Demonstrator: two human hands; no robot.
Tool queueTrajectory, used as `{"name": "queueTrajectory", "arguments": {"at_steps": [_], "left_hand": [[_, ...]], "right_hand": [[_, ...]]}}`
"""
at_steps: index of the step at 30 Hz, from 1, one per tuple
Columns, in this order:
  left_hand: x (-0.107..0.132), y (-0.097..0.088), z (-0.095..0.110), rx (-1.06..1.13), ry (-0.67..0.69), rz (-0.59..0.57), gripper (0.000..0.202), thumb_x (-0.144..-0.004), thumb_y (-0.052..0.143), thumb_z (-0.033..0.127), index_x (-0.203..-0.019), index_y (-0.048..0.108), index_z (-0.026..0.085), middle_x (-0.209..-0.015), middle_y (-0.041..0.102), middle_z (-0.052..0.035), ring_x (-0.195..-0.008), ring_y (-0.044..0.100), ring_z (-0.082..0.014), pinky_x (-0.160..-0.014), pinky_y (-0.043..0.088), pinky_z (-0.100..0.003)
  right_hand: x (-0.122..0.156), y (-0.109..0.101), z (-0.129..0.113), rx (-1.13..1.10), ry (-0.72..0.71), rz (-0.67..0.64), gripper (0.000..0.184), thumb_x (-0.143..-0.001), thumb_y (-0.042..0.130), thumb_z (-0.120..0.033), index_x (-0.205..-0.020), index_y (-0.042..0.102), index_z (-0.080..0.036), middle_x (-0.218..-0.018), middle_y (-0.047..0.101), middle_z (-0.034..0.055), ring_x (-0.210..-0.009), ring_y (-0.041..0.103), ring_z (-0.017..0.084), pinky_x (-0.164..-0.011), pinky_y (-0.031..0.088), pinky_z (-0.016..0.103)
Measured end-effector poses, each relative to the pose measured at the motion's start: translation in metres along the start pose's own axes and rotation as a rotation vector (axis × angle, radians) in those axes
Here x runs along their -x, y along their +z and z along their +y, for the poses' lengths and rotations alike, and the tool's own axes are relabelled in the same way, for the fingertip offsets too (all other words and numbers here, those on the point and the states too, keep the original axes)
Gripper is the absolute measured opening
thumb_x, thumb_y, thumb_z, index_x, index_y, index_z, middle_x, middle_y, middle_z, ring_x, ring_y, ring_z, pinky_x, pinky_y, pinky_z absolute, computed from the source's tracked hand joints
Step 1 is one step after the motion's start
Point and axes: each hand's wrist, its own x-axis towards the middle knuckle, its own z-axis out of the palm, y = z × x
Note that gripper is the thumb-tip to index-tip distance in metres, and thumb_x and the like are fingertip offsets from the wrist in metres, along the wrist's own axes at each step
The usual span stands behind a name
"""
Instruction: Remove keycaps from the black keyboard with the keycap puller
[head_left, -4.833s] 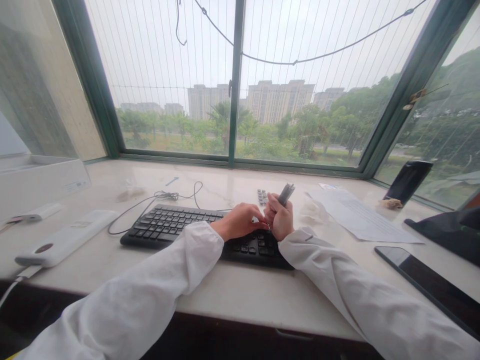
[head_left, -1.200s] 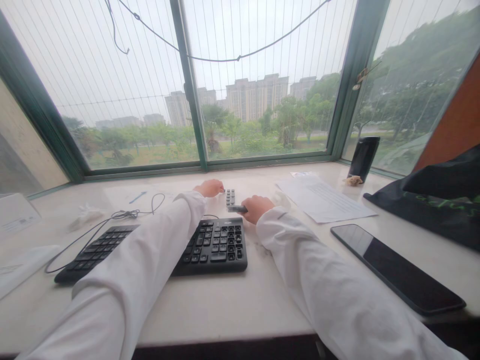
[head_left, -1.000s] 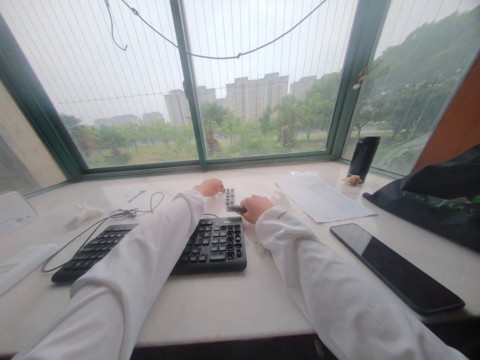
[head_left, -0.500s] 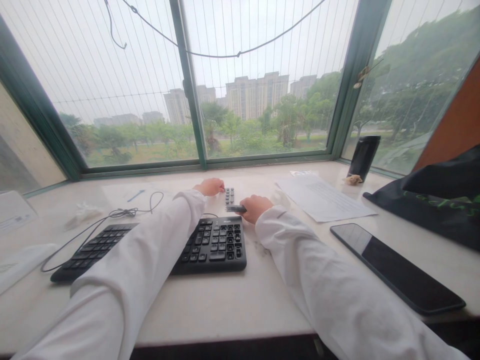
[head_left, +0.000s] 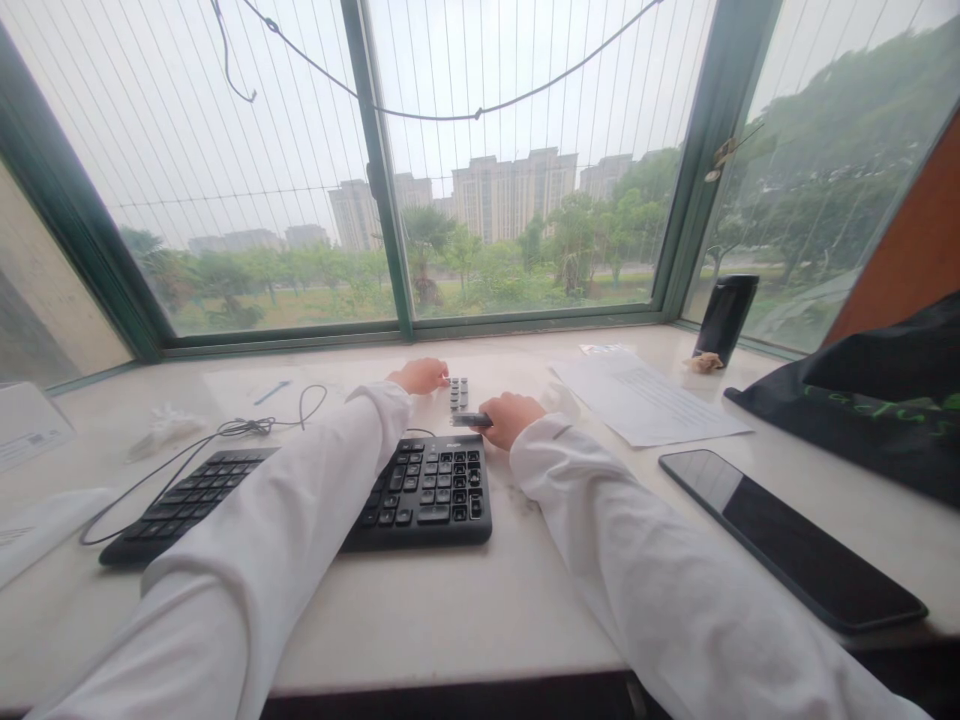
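Observation:
Both my arms in white sleeves reach over a black keyboard [head_left: 420,490] on the pale sill. My left hand [head_left: 420,376] rests beyond the keyboard with curled fingers touching a small cluster of loose black keycaps [head_left: 458,393]. My right hand [head_left: 512,415] is closed around a small dark tool [head_left: 471,420] lying level, its tip pointing left just behind the keyboard's far edge.
The keyboard's cable [head_left: 247,428] loops at the left. Papers [head_left: 645,400] and a dark phone on a stand [head_left: 724,318] are at the right rear. A black tablet [head_left: 787,540] and a dark bag [head_left: 862,410] lie at the right. White boxes [head_left: 30,430] stand left.
Since the oldest frame both hands have moved off the keyboard to the sill behind it, and the tool went from upright to level. Over the last second almost nothing moved.

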Motion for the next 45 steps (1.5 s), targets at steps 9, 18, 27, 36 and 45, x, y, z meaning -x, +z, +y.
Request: {"name": "queueTrajectory", "arguments": {"at_steps": [9,18,27,36,45], "left_hand": [[0.017,-0.017,0.005,-0.004,-0.021,0.028,0.038,-0.087,0.052,0.045,-0.116,0.062,0.022,-0.121,0.063,-0.0068,-0.106,0.059,-0.022,-0.09,0.045,-0.031],[0.088,-0.059,0.024,0.024,0.025,0.042,0.033,-0.088,0.048,0.048,-0.105,0.07,0.031,-0.108,0.07,-0.0003,-0.093,0.063,-0.0185,-0.081,0.045,-0.027],[0.183,-0.064,0.056,0.233,0.26,0.144,0.027,-0.091,0.05,0.043,-0.091,0.072,0.028,-0.091,0.073,0.002,-0.079,0.063,-0.0135,-0.073,0.044,-0.022],[0.21,-0.048,0.065,0.38,0.395,0.145,0.035,-0.079,0.064,0.055,-0.104,0.071,0.031,-0.099,0.068,0.0006,-0.074,0.063,-0.0124,-0.067,0.043,-0.022],[0.206,-0.036,0.065,0.399,0.412,0.204,0.036,-0.081,0.061,0.056,-0.102,0.073,0.029,-0.096,0.067,-0.0008,-0.076,0.063,-0.0141,-0.07,0.043,-0.024]], "right_hand": [[-0.001,-0.004,-0.002,-0.03,0.049,0.061,0.037,-0.088,0.047,-0.047,-0.092,0.073,-0.021,-0.094,0.069,0.0122,-0.082,0.065,0.024,-0.068,0.042,0.031],[-0.005,-0.015,-0.005,-0.412,0.218,0.359,0.029,-0.083,0.049,-0.038,-0.069,0.067,-0.021,-0.067,0.065,0.0065,-0.063,0.056,0.018,-0.057,0.032,0.028],[-0.004,-0.029,-0.026,-1.627,0.352,0.369,0.035,-0.075,0.055,-0.031,-0.052,0.03,-0.024,-0.039,0.027,-0.0086,-0.035,0.021,0.007,-0.036,0.015,0.024],[0.01,-0.014,-0.077,-2.008,0.332,0.439,0.043,-0.075,0.058,-0.03,-0.052,0.023,-0.023,-0.038,0.018,-0.0119,-0.031,0.013,0.003,-0.03,0.01,0.019],[0.017,-0.003,-0.096,-1.83,0.424,0.562,0.044,-0.076,0.06,-0.037,-0.048,0.028,-0.023,-0.037,0.023,-0.0102,-0.032,0.02,0.005,-0.03,0.018,0.02]]}}
